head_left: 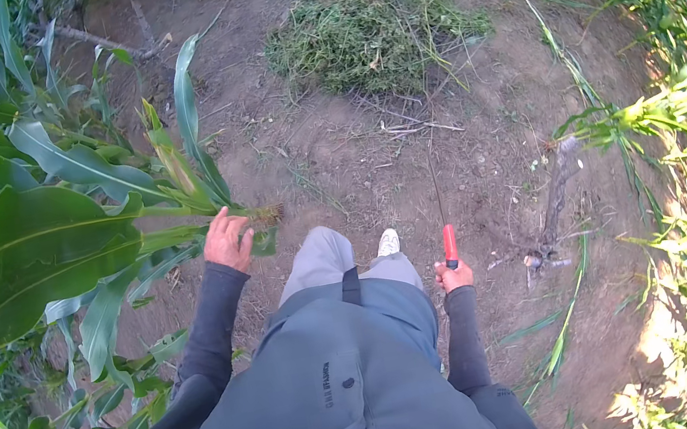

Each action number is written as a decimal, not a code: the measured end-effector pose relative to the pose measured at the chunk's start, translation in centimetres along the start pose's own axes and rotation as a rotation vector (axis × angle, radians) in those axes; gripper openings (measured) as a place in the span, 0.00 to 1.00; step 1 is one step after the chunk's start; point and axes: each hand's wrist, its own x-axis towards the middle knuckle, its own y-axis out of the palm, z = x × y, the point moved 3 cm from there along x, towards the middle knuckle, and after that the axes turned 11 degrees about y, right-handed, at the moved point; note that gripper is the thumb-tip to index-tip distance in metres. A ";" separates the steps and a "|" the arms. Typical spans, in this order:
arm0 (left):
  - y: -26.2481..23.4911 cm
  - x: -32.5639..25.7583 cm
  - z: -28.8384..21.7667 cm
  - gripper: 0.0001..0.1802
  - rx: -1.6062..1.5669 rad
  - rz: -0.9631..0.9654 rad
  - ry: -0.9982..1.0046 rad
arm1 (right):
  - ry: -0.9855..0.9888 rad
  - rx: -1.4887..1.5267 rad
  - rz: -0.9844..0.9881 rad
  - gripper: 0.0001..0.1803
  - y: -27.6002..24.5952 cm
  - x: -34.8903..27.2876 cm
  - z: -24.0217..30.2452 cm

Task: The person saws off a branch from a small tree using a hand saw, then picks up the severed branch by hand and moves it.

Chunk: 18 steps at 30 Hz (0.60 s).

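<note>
Leafy green corn stalks stretch out to the left, their rough root ends pointing inward. My left hand is closed loosely around the stalks close to those ends, and the leaves hide part of the grip. An ear in its husk stands out on the upper side of the bunch. In my right hand is a red-handled tool, gripped at the dark base of its handle. A long, thin dark shaft or blade runs from it away from me; its far end is hard to make out.
A heap of cut green weeds lies ahead on bare brown soil. To the right stands a cut woody stump, with corn leaves beyond it. Dry branches lie at the far left. My white shoe shows below.
</note>
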 end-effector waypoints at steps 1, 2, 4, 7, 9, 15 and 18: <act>-2.3 -0.8 0.2 0.12 0.078 -0.017 -0.020 | 0.002 -0.048 0.046 0.09 1.2 -0.2 0.9; -4.3 -1.7 0.4 0.12 0.111 -0.036 -0.094 | 0.011 -0.033 0.101 0.09 2.3 -0.6 1.8; 0.4 7.3 2.8 0.12 0.026 -0.164 -0.168 | -0.167 -0.222 0.017 0.09 -0.4 7.6 16.4; -1.1 11.0 7.6 0.11 0.085 -0.169 -0.222 | -0.255 -0.355 0.049 0.09 6.3 12.7 23.4; -1.2 13.8 10.8 0.11 0.089 -0.196 -0.256 | -0.244 -0.340 0.083 0.10 10.7 14.9 27.6; 1.8 25.6 25.0 0.15 0.119 -0.338 -0.421 | -0.126 -0.217 0.167 0.09 26.6 18.6 39.6; 3.6 30.9 33.2 0.20 0.073 -0.200 -0.545 | 0.029 -0.173 0.148 0.08 34.0 21.7 42.5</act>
